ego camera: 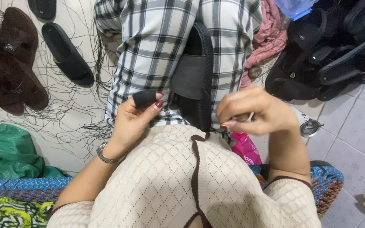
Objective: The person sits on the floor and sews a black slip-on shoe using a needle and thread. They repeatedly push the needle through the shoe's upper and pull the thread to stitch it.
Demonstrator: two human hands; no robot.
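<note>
While black slipper (197,76) stands upright on plaid lap (148,50), little free room: lap edges crowd it both sides, cream sweater (170,177) directly below. Left of slipper, left hand (132,120) half curled, thumb and finger in black cap pinching strap end near sole edge. Right of slipper, right hand (254,112) closed, fingertips pinching small tool at slipper's lower edge. Loose black threads (64,105) far left of slipper; dark slipper pile (330,55) far right.
</note>
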